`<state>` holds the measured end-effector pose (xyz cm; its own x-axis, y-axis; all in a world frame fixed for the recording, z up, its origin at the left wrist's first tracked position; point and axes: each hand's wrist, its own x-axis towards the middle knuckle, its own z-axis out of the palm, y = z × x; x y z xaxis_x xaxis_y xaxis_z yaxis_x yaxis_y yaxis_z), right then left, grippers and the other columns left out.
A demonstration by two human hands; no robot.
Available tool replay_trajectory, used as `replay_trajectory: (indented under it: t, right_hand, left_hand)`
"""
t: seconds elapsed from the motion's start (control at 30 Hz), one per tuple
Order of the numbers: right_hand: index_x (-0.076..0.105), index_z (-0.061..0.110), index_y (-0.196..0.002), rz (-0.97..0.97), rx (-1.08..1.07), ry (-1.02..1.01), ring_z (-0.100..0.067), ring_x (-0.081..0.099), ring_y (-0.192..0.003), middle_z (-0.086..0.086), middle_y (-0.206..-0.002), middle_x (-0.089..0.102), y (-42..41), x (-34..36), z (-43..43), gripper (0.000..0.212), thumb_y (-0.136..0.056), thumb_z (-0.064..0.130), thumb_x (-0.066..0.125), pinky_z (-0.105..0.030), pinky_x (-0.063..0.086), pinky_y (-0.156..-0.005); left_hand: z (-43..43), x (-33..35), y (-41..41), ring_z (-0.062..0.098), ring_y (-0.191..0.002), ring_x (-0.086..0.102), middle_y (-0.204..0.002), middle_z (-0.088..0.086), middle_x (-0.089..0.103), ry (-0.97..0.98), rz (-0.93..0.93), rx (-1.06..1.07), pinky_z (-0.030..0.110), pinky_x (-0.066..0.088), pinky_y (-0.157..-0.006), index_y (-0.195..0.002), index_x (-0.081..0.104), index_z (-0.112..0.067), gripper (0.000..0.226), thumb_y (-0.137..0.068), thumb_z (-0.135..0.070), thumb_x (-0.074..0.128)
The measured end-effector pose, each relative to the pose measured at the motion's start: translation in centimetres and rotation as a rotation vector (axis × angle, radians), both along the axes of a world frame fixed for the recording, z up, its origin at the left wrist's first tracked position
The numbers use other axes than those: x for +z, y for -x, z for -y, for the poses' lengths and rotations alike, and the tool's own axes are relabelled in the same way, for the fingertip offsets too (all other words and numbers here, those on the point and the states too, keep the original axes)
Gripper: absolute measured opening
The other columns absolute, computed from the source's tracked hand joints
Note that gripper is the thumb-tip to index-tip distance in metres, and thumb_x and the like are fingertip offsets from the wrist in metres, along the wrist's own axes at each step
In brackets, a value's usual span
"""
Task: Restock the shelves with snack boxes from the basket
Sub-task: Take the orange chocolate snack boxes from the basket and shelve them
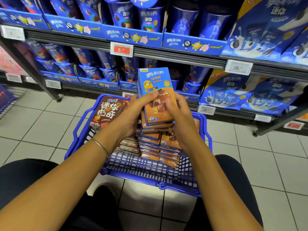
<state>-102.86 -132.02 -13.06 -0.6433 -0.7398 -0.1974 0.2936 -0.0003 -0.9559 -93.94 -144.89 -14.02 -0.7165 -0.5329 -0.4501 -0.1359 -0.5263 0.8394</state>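
From the head view, the left hand [133,112] and right hand [180,114] together grasp a small stack of snack boxes [156,95] above the blue basket [80,124], likely mid-pickup; next they need carrying to the shelves [166,54]

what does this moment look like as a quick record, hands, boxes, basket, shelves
left hand: left hand grips the left side of a stack of boxes
right hand: right hand grips the right side of the same stack
held item: stack of blue and orange boxes, upright, above the basket
basket: blue basket on the tiled floor, holding more stacked boxes
other item in basket: brown box, leaning at the far left
shelves: blue cups on two levels
price tag: red tag on the upper shelf rail
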Motion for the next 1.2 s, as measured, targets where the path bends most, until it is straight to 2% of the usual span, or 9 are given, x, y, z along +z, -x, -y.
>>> replay_trajectory:
  t: [0.13, 0.17, 0.2, 0.23, 0.33, 0.57, 0.9, 1.07, 1.2]
  right_hand:
    - [0.060, 0.006, -0.129, 0.258, -0.284, -0.132, -0.034, 0.070, -0.105, -0.018, -0.112, 0.072, 1.1, -3.0, 0.3, 0.046, -0.103, 0.043, 0.050, -0.048, 0.055, -0.097]
    - [0.059, -0.003, -0.123, 0.223, -0.308, -0.243, -0.033, 0.039, -0.125, -0.033, -0.128, 0.049, 1.1, -4.3, 0.3, 0.044, -0.103, 0.036, 0.052, -0.047, 0.057, -0.089]
    - [0.058, -0.007, -0.114, 0.155, -0.263, -0.349, -0.015, 0.043, -0.085, 0.005, -0.098, 0.049, 0.9, -5.5, 0.3, 0.040, -0.102, 0.031, 0.055, -0.042, 0.054, -0.078]
    - [0.057, -0.003, -0.106, 0.091, -0.188, -0.428, -0.019, 0.047, -0.081, -0.015, -0.095, 0.062, 0.5, -6.6, 0.3, 0.033, -0.099, 0.029, 0.059, -0.041, 0.052, -0.074]
    - [0.052, 0.018, -0.107, -0.073, -0.084, -0.529, -0.019, 0.066, -0.094, -0.005, -0.104, 0.067, -1.3, -8.8, 0.6, 0.027, -0.094, 0.034, 0.069, -0.037, 0.053, -0.078]
    - [0.058, 0.018, -0.109, -0.535, -0.014, -0.708, -0.026, 0.048, -0.123, -0.004, -0.123, 0.053, -3.2, -10.6, 1.7, 0.052, -0.079, 0.058, 0.072, -0.049, 0.049, -0.094]
    - [0.054, 0.029, -0.128, -0.363, -0.277, -0.418, -0.026, 0.058, -0.114, -0.008, -0.118, 0.063, -2.0, -9.6, 0.5, 0.045, -0.088, 0.013, 0.069, -0.048, 0.050, -0.096]
    - [0.058, 0.020, -0.119, 0.117, -0.597, -0.108, -0.022, 0.071, -0.090, -0.004, -0.110, 0.070, 1.0, -5.8, -0.5, 0.028, -0.093, 0.014, 0.067, -0.033, 0.057, -0.067]
    - [0.059, 0.014, -0.121, 0.349, -0.448, 0.176, -0.018, 0.069, -0.084, -0.004, -0.099, 0.071, 2.0, -2.3, -0.9, 0.029, -0.091, 0.013, 0.059, -0.029, 0.054, -0.069]
  left_hand:
    - [0.8, 0.4, 0.1, 0.043, -0.127, 0.066, -0.137, 0.020, 0.069, -0.036, -0.090, 0.153, 0.060, 0.052, -0.110, -0.153, 0.046, -0.005, 0.096, -0.072, -0.038, 0.084]
    - [1.0, 0.4, 0.0, 0.042, -0.126, 0.067, -0.136, 0.020, 0.069, -0.028, -0.087, 0.181, 0.061, 0.052, -0.110, -0.153, 0.046, -0.005, 0.094, -0.073, -0.038, 0.082]
    - [1.3, 0.4, -0.1, 0.041, -0.126, 0.067, -0.136, 0.019, 0.070, -0.028, -0.080, 0.206, 0.061, 0.052, -0.109, -0.152, 0.047, -0.005, 0.093, -0.073, -0.038, 0.082]
    - [1.5, 0.3, -0.2, 0.041, -0.125, 0.067, -0.135, 0.019, 0.070, -0.034, -0.076, 0.224, 0.062, 0.052, -0.109, -0.152, 0.048, -0.005, 0.092, -0.073, -0.037, 0.082]
    - [1.8, 0.2, -0.5, 0.042, -0.126, 0.067, -0.135, 0.020, 0.071, -0.042, -0.072, 0.258, 0.063, 0.051, -0.109, -0.150, 0.053, -0.005, 0.083, -0.078, -0.036, 0.082]
    - [1.9, 0.0, -0.9, 0.043, -0.126, 0.067, -0.131, 0.019, 0.072, -0.042, -0.086, 0.237, 0.063, 0.050, -0.111, -0.141, 0.065, -0.006, 0.051, -0.098, -0.034, 0.071]
    - [2.3, 0.6, -1.0, 0.037, -0.120, 0.072, -0.126, 0.014, 0.076, -0.034, -0.072, 0.186, 0.058, 0.055, -0.106, -0.137, 0.069, -0.010, 0.050, -0.097, -0.040, 0.070]
    - [2.6, 0.3, -0.8, 0.038, -0.120, 0.071, -0.128, 0.014, 0.075, -0.006, -0.038, 0.191, 0.061, 0.055, -0.106, -0.147, 0.057, -0.010, 0.059, -0.097, -0.038, 0.072]
    - [2.6, 0.1, -0.6, 0.039, -0.121, 0.071, -0.130, 0.015, 0.074, -0.006, -0.010, 0.189, 0.061, 0.054, -0.106, -0.151, 0.049, -0.009, 0.066, -0.096, -0.037, 0.073]
